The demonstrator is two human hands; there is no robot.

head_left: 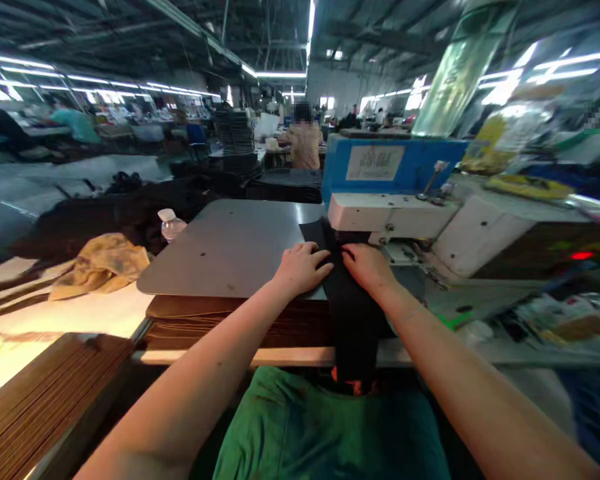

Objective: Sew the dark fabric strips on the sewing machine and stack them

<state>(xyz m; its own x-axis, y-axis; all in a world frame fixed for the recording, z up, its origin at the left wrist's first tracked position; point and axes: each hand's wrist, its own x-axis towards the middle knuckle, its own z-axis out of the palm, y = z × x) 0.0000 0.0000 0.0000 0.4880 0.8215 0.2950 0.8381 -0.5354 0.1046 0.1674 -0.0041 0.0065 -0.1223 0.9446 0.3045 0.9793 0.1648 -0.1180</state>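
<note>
A long black strip of material (353, 313) lies over the metal plate beside the machine head and hangs down past the table's front edge. My left hand (303, 268) rests on the plate with its fingers apart, the fingertips touching the strip's left edge. On the other side, my right hand (369, 267) has its fingers and thumb drawn together at the strip's right edge, close to the machine. The white and blue sewing-type machine (390, 212) stands just beyond that hand. The strip's far end reaches up to the machine head, whose working point is hidden.
The grey metal plate (250, 247) sits above stacked brown sheets (240, 323). A stained cloth (105, 263) and a small clear bottle (171, 225) are to the left. More brown sheets (45, 407) are at lower left. A person (304, 143) sits farther ahead.
</note>
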